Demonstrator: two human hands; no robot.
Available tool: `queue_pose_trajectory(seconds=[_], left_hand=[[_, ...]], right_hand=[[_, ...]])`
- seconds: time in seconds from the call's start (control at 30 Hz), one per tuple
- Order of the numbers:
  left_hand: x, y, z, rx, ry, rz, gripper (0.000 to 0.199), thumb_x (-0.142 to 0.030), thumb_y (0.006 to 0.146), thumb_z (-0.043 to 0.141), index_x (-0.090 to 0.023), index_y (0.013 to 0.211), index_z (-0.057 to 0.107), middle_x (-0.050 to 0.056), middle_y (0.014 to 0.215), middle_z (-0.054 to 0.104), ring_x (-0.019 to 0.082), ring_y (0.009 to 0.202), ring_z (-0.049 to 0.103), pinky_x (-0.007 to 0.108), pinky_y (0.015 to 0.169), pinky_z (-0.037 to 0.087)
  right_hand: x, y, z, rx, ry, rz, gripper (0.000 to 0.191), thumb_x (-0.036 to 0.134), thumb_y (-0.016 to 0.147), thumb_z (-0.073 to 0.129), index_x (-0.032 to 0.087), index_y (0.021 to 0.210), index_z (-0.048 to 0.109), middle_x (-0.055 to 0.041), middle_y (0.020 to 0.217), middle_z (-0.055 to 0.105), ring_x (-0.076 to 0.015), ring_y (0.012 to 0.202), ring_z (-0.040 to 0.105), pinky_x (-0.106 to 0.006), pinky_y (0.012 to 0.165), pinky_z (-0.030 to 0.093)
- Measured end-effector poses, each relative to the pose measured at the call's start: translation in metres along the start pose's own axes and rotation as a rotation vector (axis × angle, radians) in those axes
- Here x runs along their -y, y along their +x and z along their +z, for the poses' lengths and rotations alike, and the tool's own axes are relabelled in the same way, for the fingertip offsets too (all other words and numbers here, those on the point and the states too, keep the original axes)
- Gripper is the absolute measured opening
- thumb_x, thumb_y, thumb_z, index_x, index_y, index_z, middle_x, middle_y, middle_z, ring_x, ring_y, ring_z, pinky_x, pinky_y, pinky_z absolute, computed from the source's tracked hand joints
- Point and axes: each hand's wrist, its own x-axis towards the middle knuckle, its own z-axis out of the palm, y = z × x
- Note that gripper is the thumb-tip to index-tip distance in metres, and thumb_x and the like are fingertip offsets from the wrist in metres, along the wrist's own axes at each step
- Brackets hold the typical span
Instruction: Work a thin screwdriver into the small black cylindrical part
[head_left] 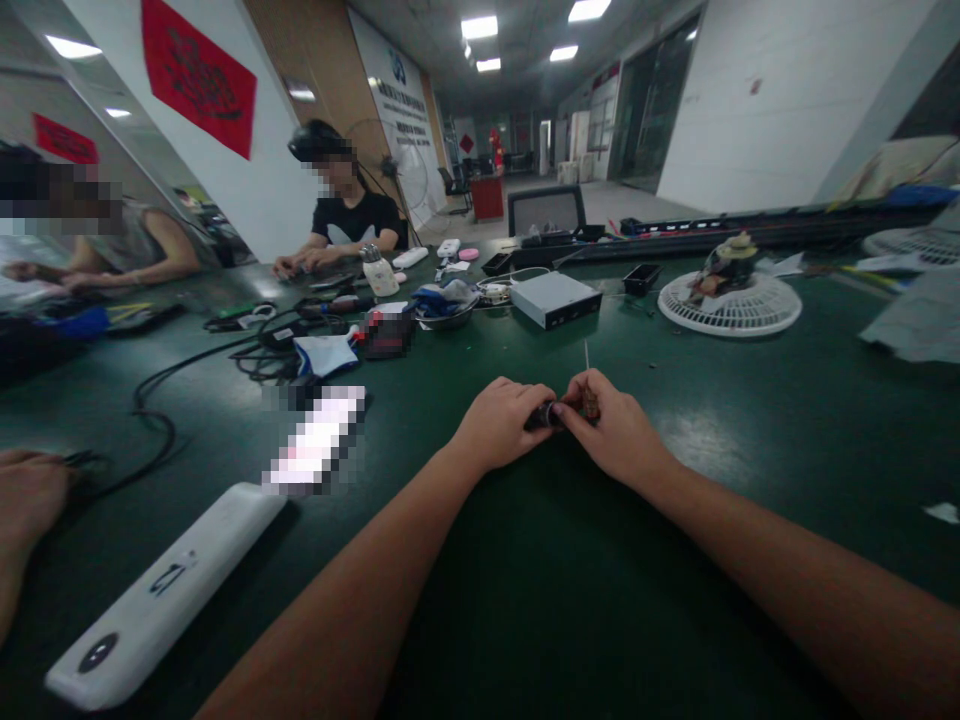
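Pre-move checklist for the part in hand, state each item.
Left hand and right hand both on dark part: ok.
Dark part fully visible: not ok, the hands cover much of it.
Thin pin above right hand fixed to dark part: cannot tell.
Black cable apart from the hands: ok.
Co-worker's hand apart from the hands: ok.

Bright white ceiling panels (479, 27) light the room evenly from above, leaving a soft pale glare on the dark green bench (697, 440) and only faint shadows. Wide-angle distortion bends the frame's edges, and some patches are pixelated.
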Motion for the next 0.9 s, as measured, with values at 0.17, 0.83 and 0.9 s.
queue_pose_trajectory(seconds=[0.17,0.83,0.9], left_hand=[[0.001,-0.0003,0.0013,-0.063,0.002,-0.13,0.02,-0.036,0.089,0.068,-0.022,0.103,0.061,0.003,0.098,0.073,0.023,0.089,0.067,0.038,0.083,0.045],[0.0085,-0.0018,0.0015,-0.206,0.02,-0.285,0.021,-0.031,0.085,0.072,-0.021,0.1,0.06,0.004,0.099,0.072,0.022,0.086,0.065,0.038,0.081,0.047],[0.0083,-0.0018,0.0009,-0.21,0.022,-0.288,0.021,-0.03,0.084,0.072,-0.021,0.099,0.06,0.004,0.098,0.072,0.022,0.087,0.065,0.037,0.08,0.047]], right_hand=[[-0.0028,-0.0005,-0.0008,-0.067,0.123,-0.027,0.022,0.038,0.102,0.048,0.022,0.115,0.057,-0.0039,0.087,0.072,-0.0201,0.073,0.067,-0.035,0.068,0.048],[0.0044,-0.0064,-0.0065,0.022,0.43,-0.147,0.033,0.041,0.103,0.05,0.022,0.109,0.076,-0.0066,0.096,0.077,-0.0208,0.088,0.071,-0.034,0.075,0.054],[0.0038,-0.0065,-0.0064,0.038,0.441,-0.143,0.034,0.042,0.103,0.05,0.021,0.107,0.076,-0.0063,0.093,0.076,-0.02,0.086,0.071,-0.033,0.073,0.053]])
